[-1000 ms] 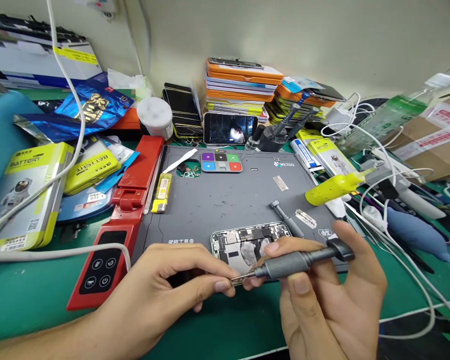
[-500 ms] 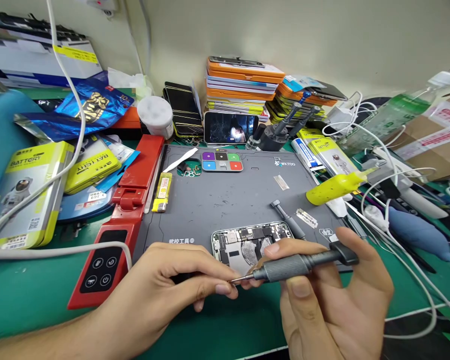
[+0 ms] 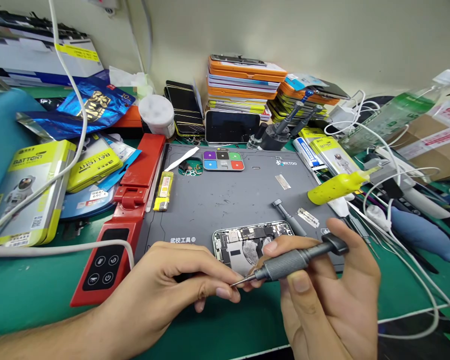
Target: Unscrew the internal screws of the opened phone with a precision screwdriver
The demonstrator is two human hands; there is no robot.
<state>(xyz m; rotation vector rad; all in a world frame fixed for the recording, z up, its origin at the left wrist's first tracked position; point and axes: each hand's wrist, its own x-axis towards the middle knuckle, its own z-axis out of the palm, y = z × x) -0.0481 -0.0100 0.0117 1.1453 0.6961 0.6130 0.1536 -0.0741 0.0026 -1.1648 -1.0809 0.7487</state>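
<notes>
My right hand (image 3: 322, 295) grips a grey precision screwdriver (image 3: 288, 265), its shaft pointing left and its cap near my raised forefinger. The thin tip meets the closed fingertips of my left hand (image 3: 195, 285). Those fingers are pinched at the tip; whether a small part sits between them is hidden. Just behind both hands lies an opened phone (image 3: 228, 245), its circuit board and inner parts exposed, partly covered by my fingers. A second grey screwdriver (image 3: 288, 216) rests on the mat beyond the phone.
On the grey work mat (image 3: 217, 200) lie a razor blade (image 3: 308, 218), a yellow lighter (image 3: 164, 191) and a coloured screw tray (image 3: 224, 160). A red lamp base (image 3: 105, 265) stands left. To the right are a yellow bottle (image 3: 333, 189) and white cables. A propped phone (image 3: 232, 126) stands behind.
The screwdriver has tilted slightly, its cap end moving left and a little up with my right hand. My left hand stays pinched at the tip. The propped phone's picture has gone dark.
</notes>
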